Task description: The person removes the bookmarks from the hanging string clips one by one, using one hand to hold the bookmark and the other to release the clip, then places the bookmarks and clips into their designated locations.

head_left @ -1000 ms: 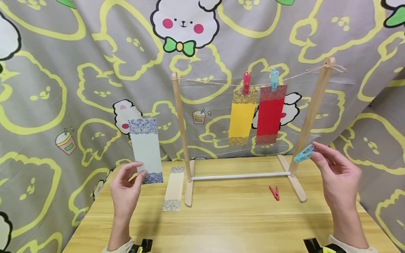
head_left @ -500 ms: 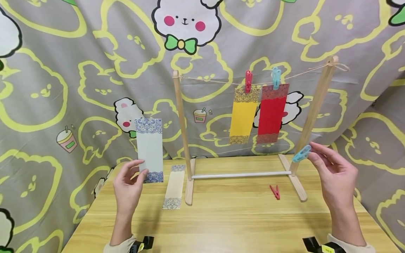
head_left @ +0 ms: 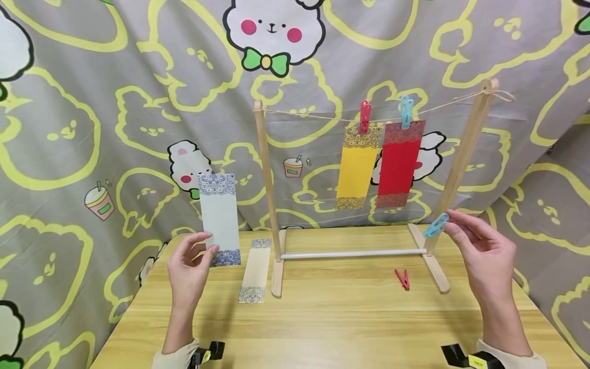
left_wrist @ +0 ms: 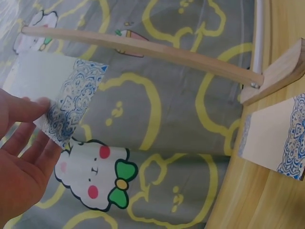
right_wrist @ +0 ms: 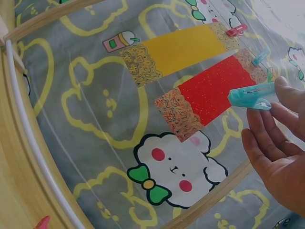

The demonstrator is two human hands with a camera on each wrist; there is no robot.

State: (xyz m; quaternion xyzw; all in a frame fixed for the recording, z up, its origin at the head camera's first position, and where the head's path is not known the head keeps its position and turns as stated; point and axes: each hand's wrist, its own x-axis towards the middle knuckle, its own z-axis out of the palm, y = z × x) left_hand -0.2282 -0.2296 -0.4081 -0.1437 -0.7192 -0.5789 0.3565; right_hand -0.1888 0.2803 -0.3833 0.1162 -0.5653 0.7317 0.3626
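My left hand (head_left: pixel 190 269) pinches a pale blue paper card (head_left: pixel 219 220) near its lower edge and holds it upright, left of the wooden rack. Blue lace patterns band both ends of the card. Between thumb and fingertips of my right hand (head_left: pixel 486 251) is a light blue clothespin (head_left: pixel 436 225), in front of the rack's right post. In the right wrist view that clothespin (right_wrist: pixel 248 96) points its nose away from the hand. A yellow card (head_left: pixel 357 171) hangs from the string under a red clothespin (head_left: pixel 365 117). Beside it a red card (head_left: pixel 400 166) hangs under another blue clothespin (head_left: pixel 406 111).
The rack's string (head_left: pixel 309 116) runs between a left post (head_left: pixel 267 179) and a right post (head_left: pixel 465 148), joined low down by a white rod (head_left: pixel 355 253). A cream card (head_left: pixel 255 271) and a red clothespin (head_left: pixel 403 280) lie on the wooden table (head_left: pixel 341 323). A patterned curtain (head_left: pixel 115 128) hangs behind.
My left hand has shifted slightly right with the pale blue card. The right hand has moved a little left with the blue clothespin. The head view has tilted slightly.
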